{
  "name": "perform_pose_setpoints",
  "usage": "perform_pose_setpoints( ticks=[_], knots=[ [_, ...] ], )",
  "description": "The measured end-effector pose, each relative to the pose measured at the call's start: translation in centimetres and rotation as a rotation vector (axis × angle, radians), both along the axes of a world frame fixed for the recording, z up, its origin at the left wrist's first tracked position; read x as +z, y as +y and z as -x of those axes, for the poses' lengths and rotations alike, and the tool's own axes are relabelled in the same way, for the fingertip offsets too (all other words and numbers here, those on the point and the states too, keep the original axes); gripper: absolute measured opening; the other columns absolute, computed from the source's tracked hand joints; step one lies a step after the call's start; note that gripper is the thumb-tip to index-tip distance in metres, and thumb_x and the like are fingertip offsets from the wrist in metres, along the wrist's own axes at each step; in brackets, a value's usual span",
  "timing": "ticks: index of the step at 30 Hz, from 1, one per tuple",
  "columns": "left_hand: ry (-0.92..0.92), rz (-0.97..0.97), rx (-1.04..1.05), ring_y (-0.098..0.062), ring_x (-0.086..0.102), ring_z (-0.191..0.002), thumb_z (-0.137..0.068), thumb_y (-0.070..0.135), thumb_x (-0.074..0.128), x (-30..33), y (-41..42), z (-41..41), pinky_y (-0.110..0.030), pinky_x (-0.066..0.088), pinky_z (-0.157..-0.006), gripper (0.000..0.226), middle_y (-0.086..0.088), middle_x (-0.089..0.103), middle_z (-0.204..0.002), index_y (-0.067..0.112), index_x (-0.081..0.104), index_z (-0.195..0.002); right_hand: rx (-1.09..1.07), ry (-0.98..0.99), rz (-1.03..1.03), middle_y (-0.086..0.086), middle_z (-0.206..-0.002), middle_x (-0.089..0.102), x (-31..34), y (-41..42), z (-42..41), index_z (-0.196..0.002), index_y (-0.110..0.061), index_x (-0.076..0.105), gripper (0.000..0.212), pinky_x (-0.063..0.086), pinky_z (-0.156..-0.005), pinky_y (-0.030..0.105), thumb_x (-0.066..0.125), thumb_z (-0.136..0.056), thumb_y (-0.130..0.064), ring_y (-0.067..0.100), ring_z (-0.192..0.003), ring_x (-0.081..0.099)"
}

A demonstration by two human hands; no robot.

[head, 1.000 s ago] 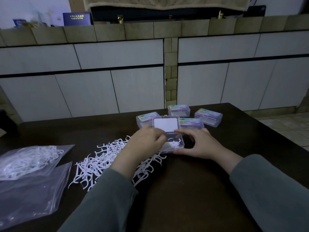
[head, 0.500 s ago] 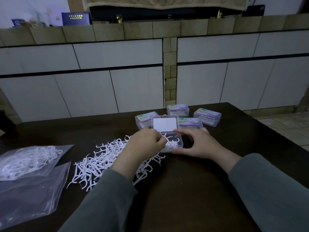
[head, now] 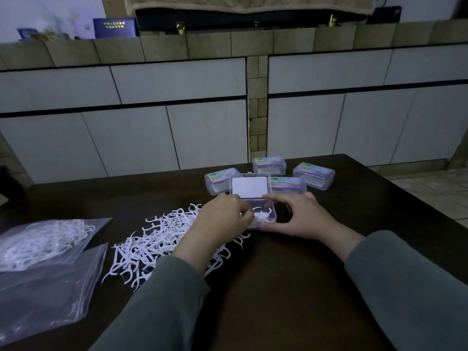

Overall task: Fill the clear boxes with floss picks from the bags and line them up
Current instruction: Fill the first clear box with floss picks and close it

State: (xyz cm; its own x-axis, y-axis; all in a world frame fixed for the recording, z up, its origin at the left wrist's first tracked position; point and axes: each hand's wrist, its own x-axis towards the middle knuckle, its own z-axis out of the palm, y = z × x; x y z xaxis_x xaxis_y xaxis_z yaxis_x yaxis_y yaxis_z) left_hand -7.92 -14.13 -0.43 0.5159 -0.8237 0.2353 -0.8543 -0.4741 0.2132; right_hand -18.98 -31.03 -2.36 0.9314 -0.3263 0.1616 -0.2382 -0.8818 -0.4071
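Note:
An open clear box stands mid-table, its lid raised, with a few white floss picks inside. My left hand hovers at the box's left edge, fingers curled and pinching floss picks over it. My right hand holds the box's right side between thumb and fingers. A loose pile of floss picks lies to the left, partly under my left forearm. Several closed clear boxes with coloured labels stand behind the open one.
Two clear plastic bags lie at the left: the farther bag holds floss picks, the nearer bag looks nearly flat. The dark table ends at its right edge near tiled floor. White cabinets stand behind.
My left hand has stayed at the box's left edge, fingers shifting slightly over the picks. The right hand keeps its hold on the box.

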Motion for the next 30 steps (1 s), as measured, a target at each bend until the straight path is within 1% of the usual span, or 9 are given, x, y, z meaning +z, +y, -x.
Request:
perform_pose_setpoints(
  ticks=[4, 8, 11, 13, 15, 19, 23, 27, 30],
  knots=[
    [-0.01, 0.053, 0.008, -0.009, 0.056, -0.085, -0.096, 0.035, 0.041, 0.0, 0.2, 0.2, -0.028, 0.051, -0.071, 0.034, 0.003, 0.065, -0.098, 0.022, 0.073, -0.099, -0.016, -0.016, 0.01, -0.012, -0.144, 0.046, -0.3, 0.0, 0.0, -0.143, -0.044, 0.036, 0.079, 0.035, -0.1, 0.035, 0.063, -0.073, -0.071, 0.02, -0.129, 0.035],
    [-0.066, 0.103, 0.035, -0.01, 0.055, -0.088, -0.098, 0.034, 0.041, 0.5, 0.6, 1.0, -0.027, 0.05, -0.072, 0.034, 0.004, 0.064, -0.103, 0.022, 0.072, -0.106, 0.01, -0.088, 0.098, -0.011, -0.146, 0.041, -0.2, 0.4, 0.2, -0.144, -0.041, 0.035, 0.087, 0.027, -0.108, 0.037, 0.06, -0.069, -0.077, 0.011, -0.133, 0.035],
    [-0.096, 0.135, 0.048, -0.01, 0.053, -0.085, -0.099, 0.038, 0.04, 1.3, 1.7, 1.1, -0.027, 0.049, -0.069, 0.036, 0.004, 0.064, -0.098, 0.021, 0.072, -0.099, 0.005, -0.169, 0.115, -0.009, -0.143, 0.035, 0.0, 1.1, 0.5, -0.148, -0.042, 0.026, 0.098, 0.029, -0.105, 0.034, 0.055, -0.064, -0.084, 0.012, -0.128, 0.035],
    [-0.084, 0.125, 0.051, -0.01, 0.052, -0.087, -0.099, 0.042, 0.04, 2.1, 2.9, 1.1, -0.023, 0.043, -0.065, 0.037, 0.005, 0.064, -0.098, 0.023, 0.072, -0.098, 0.032, -0.255, 0.137, -0.008, -0.138, 0.037, 0.0, 1.8, 0.6, -0.147, -0.041, 0.029, 0.097, 0.027, -0.103, 0.032, 0.047, -0.064, -0.089, 0.01, -0.125, 0.035],
    [-0.076, 0.082, 0.067, -0.009, 0.051, -0.09, -0.098, 0.045, 0.041, 2.9, 4.5, 0.8, -0.022, 0.041, -0.065, 0.035, 0.007, 0.063, -0.1, 0.026, 0.071, -0.099, 0.085, -0.331, 0.154, -0.007, -0.131, 0.044, 0.1, 2.8, 0.6, -0.143, -0.037, 0.039, 0.084, 0.028, -0.102, 0.032, 0.043, -0.072, -0.082, 0.009, -0.121, 0.039],
    [-0.053, -0.021, 0.151, -0.006, 0.056, -0.089, -0.096, 0.047, 0.047, 4.5, 8.6, -0.3, -0.028, 0.05, -0.077, 0.031, 0.011, 0.063, -0.102, 0.03, 0.07, -0.105, 0.204, -0.386, 0.201, -0.01, -0.115, 0.053, 0.2, 6.1, -0.2, -0.127, -0.034, 0.057, 0.054, 0.033, -0.094, 0.033, 0.045, -0.084, -0.065, 0.008, -0.109, 0.046],
    [0.078, -0.207, 0.294, -0.003, 0.061, -0.085, -0.093, 0.041, 0.056, 5.5, 13.1, -2.1, -0.024, 0.052, -0.08, 0.023, 0.013, 0.068, -0.099, 0.029, 0.07, -0.108, 0.283, -0.378, 0.219, -0.012, -0.115, 0.055, 0.4, 9.6, -1.8, -0.129, -0.033, 0.056, 0.048, 0.025, -0.088, 0.026, 0.05, -0.087, -0.057, 0.006, -0.108, 0.045],
    [0.115, -0.365, 0.41, -0.008, 0.065, -0.083, -0.088, 0.033, 0.067, 5.5, 16.6, -3.7, -0.027, 0.053, -0.081, 0.015, 0.008, 0.072, -0.094, 0.024, 0.075, -0.095, 0.341, -0.353, 0.25, -0.012, -0.118, 0.057, 0.8, 12.2, -3.3, -0.128, -0.031, 0.059, 0.044, 0.024, -0.089, 0.028, 0.053, -0.089, -0.051, 0.006, -0.11, 0.044],
    [0.118, -0.476, 0.457, -0.014, 0.063, -0.07, -0.084, 0.044, 0.069, 4.7, 17.5, -4.3, -0.027, 0.05, -0.069, 0.031, 0.002, 0.071, -0.08, 0.014, 0.076, -0.088, 0.368, -0.286, 0.306, -0.014, -0.122, 0.053, 1.2, 13.0, -4.1, -0.132, -0.033, 0.055, 0.044, 0.024, -0.093, 0.031, 0.05, -0.092, -0.051, 0.006, -0.112, 0.042]
  ],
)
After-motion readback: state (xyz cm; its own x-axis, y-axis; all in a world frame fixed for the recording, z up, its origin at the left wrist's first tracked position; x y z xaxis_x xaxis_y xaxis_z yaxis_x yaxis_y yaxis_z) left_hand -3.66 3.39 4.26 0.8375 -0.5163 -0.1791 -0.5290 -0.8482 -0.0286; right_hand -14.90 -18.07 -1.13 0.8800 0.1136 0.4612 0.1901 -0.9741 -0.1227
